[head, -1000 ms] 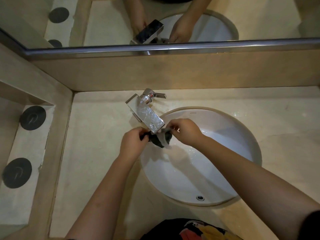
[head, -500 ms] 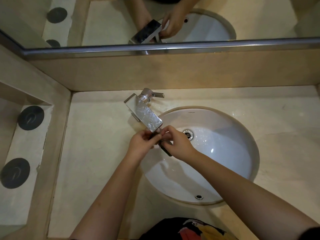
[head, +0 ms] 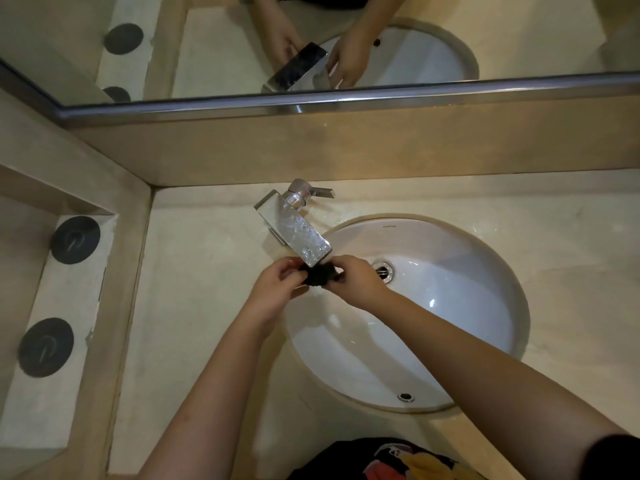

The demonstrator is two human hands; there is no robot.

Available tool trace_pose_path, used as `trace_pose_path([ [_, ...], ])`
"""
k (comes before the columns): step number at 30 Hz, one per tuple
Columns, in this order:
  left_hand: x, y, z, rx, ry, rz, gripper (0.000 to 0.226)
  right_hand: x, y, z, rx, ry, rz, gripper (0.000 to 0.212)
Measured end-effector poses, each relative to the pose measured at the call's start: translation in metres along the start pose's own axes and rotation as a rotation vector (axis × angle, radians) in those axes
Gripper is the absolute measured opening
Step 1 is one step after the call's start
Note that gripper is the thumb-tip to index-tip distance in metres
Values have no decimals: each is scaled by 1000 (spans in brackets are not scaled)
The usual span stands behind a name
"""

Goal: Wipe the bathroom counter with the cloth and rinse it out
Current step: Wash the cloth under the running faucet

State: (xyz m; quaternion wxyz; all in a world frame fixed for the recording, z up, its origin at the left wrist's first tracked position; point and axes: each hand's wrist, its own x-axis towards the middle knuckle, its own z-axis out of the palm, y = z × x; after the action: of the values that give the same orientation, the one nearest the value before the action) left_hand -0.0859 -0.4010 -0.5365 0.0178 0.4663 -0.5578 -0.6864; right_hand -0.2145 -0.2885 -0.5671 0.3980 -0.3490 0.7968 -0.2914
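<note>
A small dark cloth [head: 320, 275] is bunched up right under the spout of the chrome faucet [head: 294, 230], over the left rim of the white oval sink [head: 485, 306]. My left hand [head: 273, 292] grips its left end and my right hand [head: 356, 280] grips its right end, fingers curled round it. Water runs off the cloth into the basin. Most of the cloth is hidden between my fingers. The beige stone counter [head: 201, 306] surrounds the sink.
The faucet lever [head: 320, 192] points right. A drain [head: 382, 270] sits in the basin and an overflow hole [head: 405, 397] near its front. A mirror [head: 346, 39] spans the back wall. Left of the counter, a lower ledge carries two dark round discs [head: 76, 239] [head: 45, 347].
My hands pressed together under the spout half a second ago and have now drawn slightly apart, showing the bunched cloth between them again. The camera view shifted slightly.
</note>
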Motion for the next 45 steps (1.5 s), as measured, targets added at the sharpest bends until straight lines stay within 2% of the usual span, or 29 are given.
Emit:
trace_pose_path([
  [3,0,-3,-6,-93,124,-30,15,2,-3,-3,-51,77,39,17],
  [5,0,-7,-6,-76,176,-57,13,-1,1,-7,-51,108,23,11],
  [8,0,-10,5,-79,183,-111,14,-8,5,-14,103,147,5,8],
  [11,3,-14,24,-201,119,-267,13,-16,5,-21,389,138,27,16],
  [14,8,-13,36,-344,-23,-402,7,-22,1,-29,576,120,36,18],
  [16,12,-13,38,-492,-101,-398,15,-24,3,-33,611,107,41,21],
  [18,15,-14,37,-536,-95,-334,25,-25,7,-37,600,89,70,21],
  [20,15,-14,34,-429,-11,-231,25,-24,13,-40,555,63,127,18],
  [23,12,-9,26,-33,125,2,21,-22,17,-42,584,-11,200,10],
  [26,7,-1,17,233,148,193,29,-19,14,-39,658,-119,232,15],
  [28,7,-2,10,348,152,207,42,-15,12,-34,573,-137,222,25],
  [30,11,-5,4,402,167,156,46,-11,9,-29,373,-133,200,41],
  [32,14,-10,3,521,155,139,25,-7,7,-24,153,-80,97,42],
  [34,14,-12,6,576,141,128,11,-5,6,-19,9,-4,-83,25],
  [37,12,-14,10,350,91,16,14,-7,9,-16,-113,73,-303,16],
  [41,12,-9,14,25,97,-303,11,-7,12,-14,-310,197,-571,22],
  [43,12,-8,17,-128,85,-471,12,-5,13,-10,-381,242,-657,25],
  [45,12,-9,17,-170,27,-547,11,-2,15,-8,-420,279,-696,27],
])
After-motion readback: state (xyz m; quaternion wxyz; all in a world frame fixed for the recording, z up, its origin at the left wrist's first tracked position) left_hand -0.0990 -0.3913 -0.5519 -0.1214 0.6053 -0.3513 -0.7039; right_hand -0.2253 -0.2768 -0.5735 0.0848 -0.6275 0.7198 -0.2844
